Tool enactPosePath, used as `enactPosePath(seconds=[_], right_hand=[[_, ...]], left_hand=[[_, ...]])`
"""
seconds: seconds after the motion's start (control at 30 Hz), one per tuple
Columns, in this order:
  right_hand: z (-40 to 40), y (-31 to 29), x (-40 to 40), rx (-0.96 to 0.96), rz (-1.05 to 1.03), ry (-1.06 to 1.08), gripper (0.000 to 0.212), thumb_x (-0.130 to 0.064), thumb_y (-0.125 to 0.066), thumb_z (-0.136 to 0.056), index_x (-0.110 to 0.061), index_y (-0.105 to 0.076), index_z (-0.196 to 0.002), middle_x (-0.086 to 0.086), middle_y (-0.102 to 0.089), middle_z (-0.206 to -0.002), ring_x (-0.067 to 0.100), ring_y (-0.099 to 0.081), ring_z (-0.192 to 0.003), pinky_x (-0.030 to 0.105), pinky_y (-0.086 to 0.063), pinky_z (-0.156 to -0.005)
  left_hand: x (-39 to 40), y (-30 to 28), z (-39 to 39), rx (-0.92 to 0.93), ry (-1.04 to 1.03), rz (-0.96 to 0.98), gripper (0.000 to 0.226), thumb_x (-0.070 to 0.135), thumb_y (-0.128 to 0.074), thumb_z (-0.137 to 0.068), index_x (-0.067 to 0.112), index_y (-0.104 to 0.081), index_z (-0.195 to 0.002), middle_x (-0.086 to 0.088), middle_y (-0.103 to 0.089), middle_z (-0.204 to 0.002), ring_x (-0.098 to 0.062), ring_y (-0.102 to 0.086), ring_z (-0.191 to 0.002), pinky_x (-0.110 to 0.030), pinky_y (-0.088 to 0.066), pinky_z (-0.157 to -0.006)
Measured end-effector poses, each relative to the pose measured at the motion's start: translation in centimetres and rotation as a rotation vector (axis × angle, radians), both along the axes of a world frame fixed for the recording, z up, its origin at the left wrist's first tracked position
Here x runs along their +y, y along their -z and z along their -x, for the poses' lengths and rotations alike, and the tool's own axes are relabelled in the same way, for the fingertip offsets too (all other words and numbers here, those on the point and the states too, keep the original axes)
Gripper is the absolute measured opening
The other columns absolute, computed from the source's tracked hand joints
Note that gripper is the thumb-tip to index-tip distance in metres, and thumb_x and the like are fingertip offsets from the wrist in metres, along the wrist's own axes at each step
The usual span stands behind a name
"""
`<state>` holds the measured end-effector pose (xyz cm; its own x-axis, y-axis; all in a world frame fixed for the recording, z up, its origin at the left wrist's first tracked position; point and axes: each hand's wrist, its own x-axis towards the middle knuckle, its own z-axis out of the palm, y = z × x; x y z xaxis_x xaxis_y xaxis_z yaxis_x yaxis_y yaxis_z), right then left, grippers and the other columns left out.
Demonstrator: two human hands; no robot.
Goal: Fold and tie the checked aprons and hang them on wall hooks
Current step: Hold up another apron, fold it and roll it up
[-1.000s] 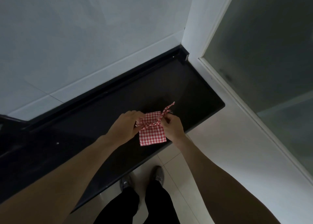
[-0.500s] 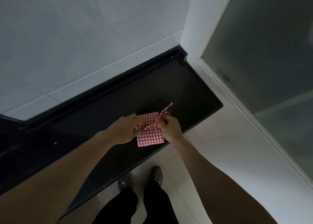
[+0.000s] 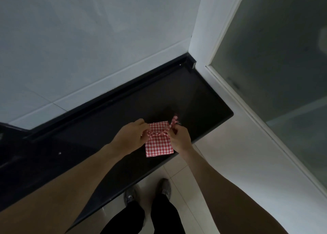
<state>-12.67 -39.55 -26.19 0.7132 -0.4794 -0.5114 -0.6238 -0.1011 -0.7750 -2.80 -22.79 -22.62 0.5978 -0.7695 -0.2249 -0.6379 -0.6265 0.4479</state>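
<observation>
Between both sets of fingers, the folded apron lay on the bench; its tie was pinched by left hand and right hand, running crosswise, equally near.

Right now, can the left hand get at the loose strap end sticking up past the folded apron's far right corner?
Probably not directly: the right hand pinches the strap just below that end, and the left hand grips the strap at the checked apron's opposite edge.
</observation>
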Motion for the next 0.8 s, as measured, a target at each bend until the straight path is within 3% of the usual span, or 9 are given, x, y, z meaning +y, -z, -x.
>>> enactPosePath(seconds=[0.13, 0.23, 0.33, 0.4, 0.47, 0.57, 0.67, 0.73, 0.8], right_hand=[[0.0, -0.5, 0.2, 0.005, 0.054, -0.04, 0.017, -0.021, -0.052, -0.102, -0.017, -0.059, -0.087, -0.007, -0.06, -0.08, 0.013, -0.062, -0.076, 0.02, -0.047, -0.065], [0.0, -0.5, 0.6, 0.013, 0.091, -0.072, 0.015, -0.019, -0.051, -0.102, -0.015, -0.057, -0.089, -0.006, -0.059, -0.08, 0.011, -0.062, -0.074, 0.014, -0.043, -0.058], [0.0, -0.5, 0.8, 0.012, 0.084, -0.051, 0.014, -0.023, -0.053, -0.102, -0.012, -0.061, -0.1, -0.004, -0.062, -0.088, 0.014, -0.063, -0.079, 0.016, -0.043, -0.059], [0.0, -0.8, 0.9, 0.002, 0.07, -0.057, 0.019, -0.031, -0.054, -0.102, -0.014, -0.06, -0.095, -0.004, -0.061, -0.083, 0.013, -0.061, -0.074, 0.017, -0.044, -0.059], [-0.1, -1.0, 1.1, 0.002, 0.084, -0.076, 0.024, -0.034, -0.053, -0.101, -0.018, -0.055, -0.084, -0.004, -0.059, -0.078, 0.011, -0.059, -0.067, 0.016, -0.043, -0.055], [0.0, -1.0, 1.3, 0.02, 0.099, -0.08, 0.025, -0.035, -0.052, -0.102, -0.016, -0.055, -0.087, -0.004, -0.058, -0.077, 0.009, -0.058, -0.064, 0.014, -0.041, -0.053], [0.2, -1.1, 1.3, 0.01, 0.101, -0.071, 0.025, -0.033, -0.05, -0.103, -0.013, -0.055, -0.09, -0.005, -0.058, -0.077, 0.01, -0.058, -0.066, 0.015, -0.041, -0.054], [0.2, -1.3, 1.4, 0.014, 0.102, -0.079, 0.025, -0.033, -0.048, -0.104, -0.012, -0.055, -0.092, -0.005, -0.057, -0.077, 0.007, -0.056, -0.065, 0.015, -0.039, -0.054], [0.2, -1.4, 1.7, 0.018, 0.109, -0.084, 0.025, -0.033, -0.047, -0.104, -0.012, -0.055, -0.094, -0.005, -0.057, -0.078, 0.008, -0.057, -0.066, 0.015, -0.039, -0.054]], left_hand=[[0.6, -0.2, -0.2, -0.018, -0.26, -0.031, 0.009, 0.031, -0.061, -0.094, 0.023, -0.065, -0.097, 0.01, -0.054, -0.094, -0.006, -0.054, -0.079, -0.019, -0.044, -0.069], [0.3, 0.0, -0.1, 0.396, -0.581, 0.125, 0.015, 0.02, -0.06, -0.095, 0.007, -0.067, -0.091, -0.003, -0.066, -0.088, -0.018, -0.063, -0.078, -0.024, -0.05, -0.072], [0.0, -1.0, -0.3, 0.904, -0.919, 0.364, 0.016, 0.008, -0.055, -0.094, -0.002, -0.065, -0.087, -0.015, -0.071, -0.093, -0.023, -0.066, -0.087, -0.034, -0.053, -0.089], [0.5, -1.7, -0.3, 1.046, -0.962, 0.492, 0.02, 0.006, -0.046, -0.095, 0.001, -0.06, -0.082, -0.014, -0.07, -0.085, -0.024, -0.066, -0.084, -0.038, -0.051, -0.087], [1.1, -2.0, -0.3, 1.115, -1.002, 0.646, 0.027, 0.009, -0.04, -0.096, 0.008, -0.052, -0.072, -0.008, -0.061, -0.066, -0.021, -0.06, -0.067, -0.038, -0.049, -0.078], [2.2, -1.6, -0.6, 1.011, -0.981, 0.578, 0.038, 0.018, -0.046, -0.101, 0.014, -0.044, -0.064, -0.001, -0.039, -0.054, -0.015, -0.038, -0.05, -0.033, -0.041, -0.06], [3.7, -1.0, -1.8, 0.641, -0.634, 0.081, 0.026, 0.03, -0.052, -0.101, 0.011, -0.061, -0.085, -0.002, -0.053, -0.065, -0.011, -0.048, -0.049, -0.027, -0.044, -0.053], [4.1, -0.9, -2.3, 0.525, -0.398, -0.167, 0.01, 0.024, -0.053, -0.101, 0.018, -0.061, -0.102, 0.001, -0.062, -0.088, -0.01, -0.062, -0.065, -0.027, -0.052, -0.064], [3.5, -1.4, -2.0, 0.507, -0.317, -0.236, 0.012, 0.021, -0.049, -0.101, 0.023, -0.058, -0.109, -0.001, -0.063, -0.103, -0.013, -0.065, -0.083, -0.032, -0.055, -0.079]])
